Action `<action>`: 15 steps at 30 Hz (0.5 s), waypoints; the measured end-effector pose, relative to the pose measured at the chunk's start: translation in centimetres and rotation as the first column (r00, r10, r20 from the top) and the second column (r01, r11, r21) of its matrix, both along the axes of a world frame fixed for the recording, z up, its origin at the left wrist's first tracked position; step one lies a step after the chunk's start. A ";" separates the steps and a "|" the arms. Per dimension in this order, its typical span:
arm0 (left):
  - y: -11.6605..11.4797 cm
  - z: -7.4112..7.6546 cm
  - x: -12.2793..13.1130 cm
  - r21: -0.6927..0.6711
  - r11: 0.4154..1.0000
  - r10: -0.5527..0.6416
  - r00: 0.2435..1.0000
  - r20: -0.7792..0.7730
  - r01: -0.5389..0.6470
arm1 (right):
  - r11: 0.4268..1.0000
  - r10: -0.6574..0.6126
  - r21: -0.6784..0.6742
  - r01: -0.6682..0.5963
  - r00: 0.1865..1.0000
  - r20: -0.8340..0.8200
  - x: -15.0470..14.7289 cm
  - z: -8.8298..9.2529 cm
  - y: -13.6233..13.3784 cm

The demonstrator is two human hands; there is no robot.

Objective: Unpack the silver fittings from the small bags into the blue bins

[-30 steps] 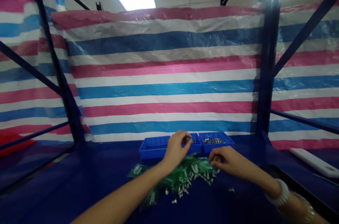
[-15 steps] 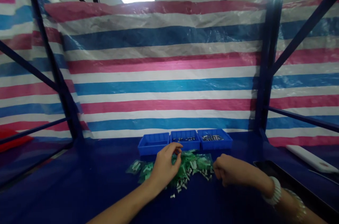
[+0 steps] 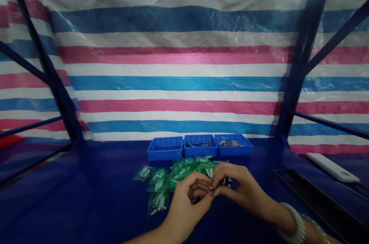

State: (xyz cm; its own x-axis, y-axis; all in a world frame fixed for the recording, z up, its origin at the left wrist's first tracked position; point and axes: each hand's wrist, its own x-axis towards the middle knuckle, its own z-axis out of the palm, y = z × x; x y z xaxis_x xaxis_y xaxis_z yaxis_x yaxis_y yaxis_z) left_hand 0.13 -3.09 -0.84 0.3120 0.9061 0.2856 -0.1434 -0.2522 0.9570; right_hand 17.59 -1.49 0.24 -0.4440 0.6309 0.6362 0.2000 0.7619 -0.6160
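Pink, white and blue striped plastic tarpaulin [image 3: 178, 63] forms the back wall. Dark blue steel rack posts [image 3: 300, 67] flank a dark blue surface [image 3: 95, 198].

Small metal part [image 3: 212, 188]: silvery, tiny, pinched between the fingertips of the left hand [image 3: 187, 201] and right hand [image 3: 236, 188], which meet just above the counter; its shape is too small to tell. Green packets [image 3: 173, 176]: a loose heap of little clear-green bags with pale pieces inside, lying flat and overlapping on the dark blue counter, just behind and left of the hands.
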 end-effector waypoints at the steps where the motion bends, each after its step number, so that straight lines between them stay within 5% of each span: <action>1: 0.0 0.0 0.0 -0.005 1.000 -0.002 1.000 0.002 0.002 | 1.000 -0.013 -0.015 0.013 1.000 0.004 0.0 -0.1 0.0; 5: 0.3 -0.1 0.0 -0.047 0.999 -0.008 1.000 0.004 0.009 | 1.000 0.004 0.009 -0.005 0.997 0.080 0.6 0.4 0.1; 10: 0.5 -0.6 -0.2 -0.115 0.993 -0.034 0.997 -0.076 0.025 | 0.975 -0.035 0.217 -0.033 0.952 0.303 1.5 1.4 -0.2; 15: 0.3 -0.9 0.0 -0.060 0.998 0.012 1.000 -0.022 -0.013 | 0.932 -0.265 0.317 0.177 0.929 0.259 1.0 0.9 -0.4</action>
State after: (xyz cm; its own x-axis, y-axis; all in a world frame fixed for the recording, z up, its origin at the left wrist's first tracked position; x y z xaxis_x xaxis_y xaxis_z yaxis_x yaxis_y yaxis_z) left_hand 0.09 -2.78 -1.73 0.3063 0.9252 0.2239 -0.1200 -0.1958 0.9733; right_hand 18.63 -1.91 1.17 -0.5075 0.5473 0.6655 0.5212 0.8100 -0.2687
